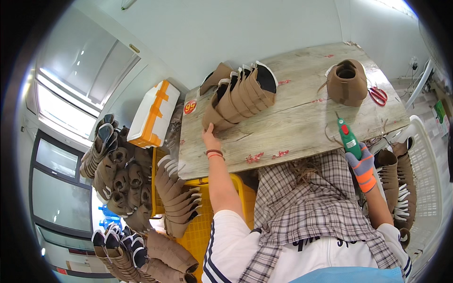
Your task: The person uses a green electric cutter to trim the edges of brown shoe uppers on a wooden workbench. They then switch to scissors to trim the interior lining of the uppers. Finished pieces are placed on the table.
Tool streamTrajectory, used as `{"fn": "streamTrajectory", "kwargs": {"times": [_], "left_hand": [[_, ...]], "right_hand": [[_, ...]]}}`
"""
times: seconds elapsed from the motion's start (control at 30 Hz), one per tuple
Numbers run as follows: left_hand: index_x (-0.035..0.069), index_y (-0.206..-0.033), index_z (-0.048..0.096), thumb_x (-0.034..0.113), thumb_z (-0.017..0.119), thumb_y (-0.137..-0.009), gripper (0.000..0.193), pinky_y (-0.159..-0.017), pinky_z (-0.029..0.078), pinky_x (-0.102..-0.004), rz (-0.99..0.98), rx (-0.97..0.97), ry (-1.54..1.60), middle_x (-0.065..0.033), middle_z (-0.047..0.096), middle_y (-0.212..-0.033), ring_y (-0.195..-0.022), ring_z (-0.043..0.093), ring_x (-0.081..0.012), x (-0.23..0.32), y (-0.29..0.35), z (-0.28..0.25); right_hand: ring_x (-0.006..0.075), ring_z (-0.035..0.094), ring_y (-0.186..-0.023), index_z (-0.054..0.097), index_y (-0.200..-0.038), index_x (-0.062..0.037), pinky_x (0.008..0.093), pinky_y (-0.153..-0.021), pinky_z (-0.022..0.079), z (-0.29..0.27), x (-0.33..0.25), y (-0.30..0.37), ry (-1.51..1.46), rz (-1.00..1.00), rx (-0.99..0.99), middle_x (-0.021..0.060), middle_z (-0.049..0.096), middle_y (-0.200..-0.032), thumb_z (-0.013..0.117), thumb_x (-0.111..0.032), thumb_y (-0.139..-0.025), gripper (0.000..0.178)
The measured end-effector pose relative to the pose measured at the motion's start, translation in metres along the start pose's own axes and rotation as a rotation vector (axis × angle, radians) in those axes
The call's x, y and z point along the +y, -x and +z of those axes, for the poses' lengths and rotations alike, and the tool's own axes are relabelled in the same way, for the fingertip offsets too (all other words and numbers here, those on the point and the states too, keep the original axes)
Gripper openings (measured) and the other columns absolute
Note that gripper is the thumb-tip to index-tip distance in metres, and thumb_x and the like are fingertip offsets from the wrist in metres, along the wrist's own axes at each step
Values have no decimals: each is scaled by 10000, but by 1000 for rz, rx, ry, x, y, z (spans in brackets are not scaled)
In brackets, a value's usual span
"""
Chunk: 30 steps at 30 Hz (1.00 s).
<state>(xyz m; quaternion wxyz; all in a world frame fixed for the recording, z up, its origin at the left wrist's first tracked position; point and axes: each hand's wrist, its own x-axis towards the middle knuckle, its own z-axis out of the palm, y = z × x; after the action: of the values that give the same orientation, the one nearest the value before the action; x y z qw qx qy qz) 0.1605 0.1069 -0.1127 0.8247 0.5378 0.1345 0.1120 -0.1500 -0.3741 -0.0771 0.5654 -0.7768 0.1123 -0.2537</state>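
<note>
Left hand (211,137): bare, fingertips at the lower-left end of the shoe row (243,102); pinching or only touching, cannot tell.
Right hand (362,166): gloved, closed around a green tool (348,136); palm hidden.
Shoe row: brown pieces, dark-lined, white-edged, nested together on the table's (292,129) left half.

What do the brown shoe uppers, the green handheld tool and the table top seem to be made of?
Shoe uppers: perhaps suede-like or textile, matte; no gloss shows.
Handheld tool: likely hard plastic, smooth, with moulded-looking body.
Table top: probably laminate or film, satin; wood grain looks printed.
</note>
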Motion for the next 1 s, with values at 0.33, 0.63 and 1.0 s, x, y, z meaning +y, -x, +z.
{"fn": "streamTrajectory", "kwargs": {"times": [0.33,0.63,1.0], "left_hand": [[-21,-1216,559,131,706,-836,435,-929,440,-333,288,-59,-145,-97,610,-1198,-1073,575,-214,52,125,-1],[8,-1188,560,125,589,-874,336,-981,456,-459,38,-135,515,-135,600,-1194,-1134,556,-300,177,217,25],[28,-1235,539,156,477,-913,352,-1006,435,-497,-167,-561,697,-158,575,-1253,-1161,548,-322,205,239,53]], "right_hand": [[148,653,-656,645,-1037,-16,285,-619,512,30,-13,1,242,-56,-267,102,676,-749,839,-353,-675,531],[311,635,-657,666,-907,-38,365,-595,504,40,-61,-12,358,-519,-226,133,652,-740,859,-396,-585,519],[295,576,-592,650,-878,-91,361,-530,469,16,-85,-15,404,-723,-97,79,619,-693,875,-447,-525,549]]}}
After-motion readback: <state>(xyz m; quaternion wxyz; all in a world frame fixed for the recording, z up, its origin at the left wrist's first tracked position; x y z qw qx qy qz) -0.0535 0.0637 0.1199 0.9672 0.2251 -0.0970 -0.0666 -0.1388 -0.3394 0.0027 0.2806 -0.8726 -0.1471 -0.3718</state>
